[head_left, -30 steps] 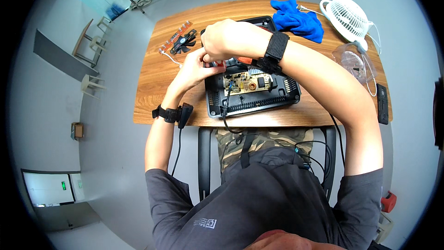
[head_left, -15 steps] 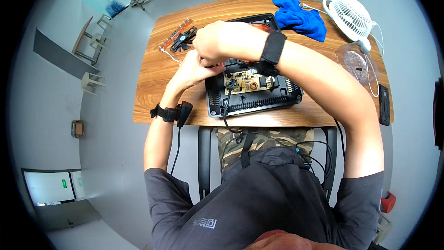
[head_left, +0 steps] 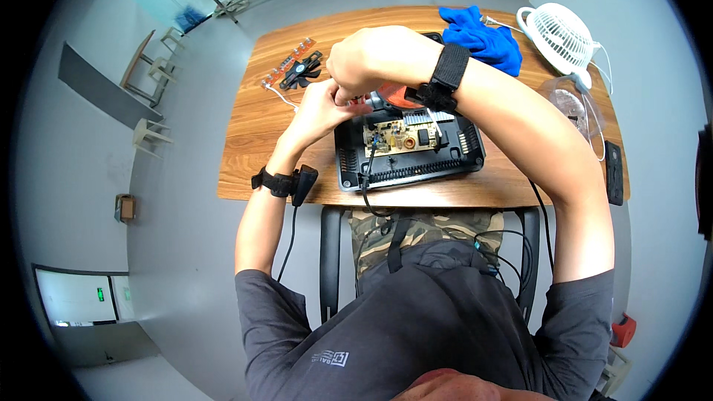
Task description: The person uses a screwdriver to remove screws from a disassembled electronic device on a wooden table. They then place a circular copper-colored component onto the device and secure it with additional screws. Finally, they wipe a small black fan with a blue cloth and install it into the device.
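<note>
An opened black appliance housing [head_left: 408, 177] lies on the wooden table, holding a tan circuit board [head_left: 392, 138] with a silver heat sink [head_left: 427, 118]. Part of a round red-orange coil [head_left: 394, 95] shows under my right wrist. My left hand [head_left: 321, 108] is at the housing's left side, thumb and fingers pinched together. Against it from above, my right hand [head_left: 360, 63] has its fingers curled down. Something small, red and whitish, shows by the fingertips, but its kind is hidden. Left of my hands lies a small black cooling fan [head_left: 301, 70].
Beside the cooling fan is an orange strip board [head_left: 286, 63] with a white lead. At the back right are a blue cloth [head_left: 483, 41] and a white desk fan [head_left: 558, 33]. A clear plastic tray [head_left: 568, 104] and a long black object [head_left: 614, 173] lie along the right edge.
My right hand and forearm have shifted slightly, so more of the coil and heat sink shows below the wrist. Both hands stay together at the same corner. The view has tilted a little.
</note>
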Tool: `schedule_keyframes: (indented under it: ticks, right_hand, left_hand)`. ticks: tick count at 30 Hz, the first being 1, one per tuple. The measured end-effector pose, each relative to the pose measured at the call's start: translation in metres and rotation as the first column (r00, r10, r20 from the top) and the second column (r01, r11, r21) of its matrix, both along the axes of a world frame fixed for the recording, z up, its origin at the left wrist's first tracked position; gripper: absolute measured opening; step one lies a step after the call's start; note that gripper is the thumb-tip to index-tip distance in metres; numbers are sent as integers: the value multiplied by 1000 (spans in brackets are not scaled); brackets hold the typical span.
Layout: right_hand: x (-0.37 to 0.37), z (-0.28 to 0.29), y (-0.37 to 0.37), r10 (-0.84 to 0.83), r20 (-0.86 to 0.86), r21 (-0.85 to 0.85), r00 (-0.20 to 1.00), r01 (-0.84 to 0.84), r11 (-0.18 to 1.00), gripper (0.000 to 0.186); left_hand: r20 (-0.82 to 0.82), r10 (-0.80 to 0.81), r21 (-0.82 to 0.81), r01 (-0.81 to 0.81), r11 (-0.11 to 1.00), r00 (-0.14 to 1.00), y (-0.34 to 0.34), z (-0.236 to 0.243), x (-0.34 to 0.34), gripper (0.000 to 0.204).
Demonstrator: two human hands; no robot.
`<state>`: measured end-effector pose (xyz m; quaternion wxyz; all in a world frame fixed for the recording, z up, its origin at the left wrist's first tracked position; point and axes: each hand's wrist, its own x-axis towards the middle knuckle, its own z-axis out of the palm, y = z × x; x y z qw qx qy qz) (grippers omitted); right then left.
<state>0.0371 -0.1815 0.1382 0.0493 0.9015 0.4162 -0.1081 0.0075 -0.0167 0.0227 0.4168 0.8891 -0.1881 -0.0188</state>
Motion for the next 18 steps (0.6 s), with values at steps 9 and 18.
schedule_keyframes:
  ticks: [9, 18]
  right_hand:
    - [-6, 25, -15, -18, 47, 48, 999, 16, 999, 40]
    - [26, -27, -60, 45, -84, 228, 995, -25, 973, 52]
  left_hand:
    - [203, 7, 30, -13, 999, 979, -8, 40, -8, 28]
    - [393, -311, 426, 128, 896, 866, -28, 48, 11, 28]
